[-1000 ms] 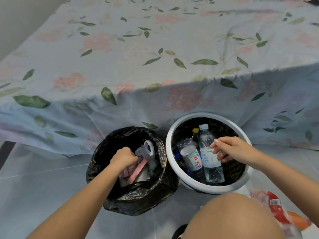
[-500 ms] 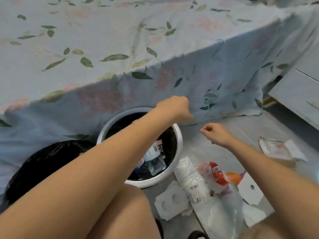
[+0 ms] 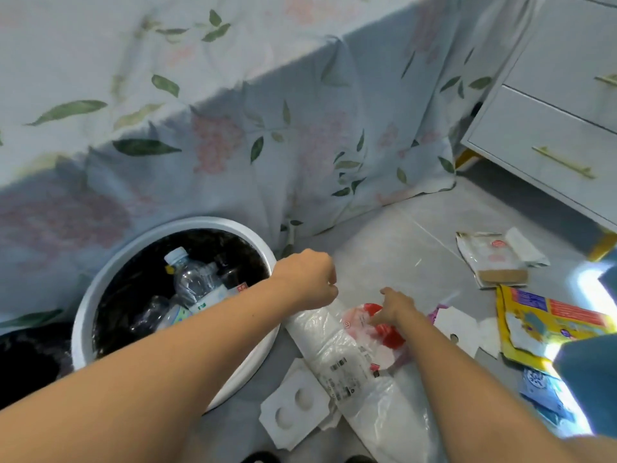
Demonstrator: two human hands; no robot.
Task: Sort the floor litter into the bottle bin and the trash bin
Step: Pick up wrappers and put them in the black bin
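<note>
At 8 o'clock, trash bin (image 3: pixel 23 359) sat black-lined, contents unseen. Beside it, white bottle bin (image 3: pixel 100 289) held clear plastic bottles (image 3: pixel 193 282). Left hand (image 3: pixel 309 279), grip clenched on nothing visible, hovered near its 3 o'clock rim. Right hand (image 3: pixel 395 307): grip loosely curled, fingertips touching red-and-white wrapper (image 3: pixel 384 325) on clear plastic bag (image 3: pixel 350 369), floor centre. Judged light, limp, slippery; pinch a bunched edge. Card pieces (image 3: pixel 293 409) and yellow packet (image 3: pixel 547 322) lay at 3–5 o'clock.
</note>
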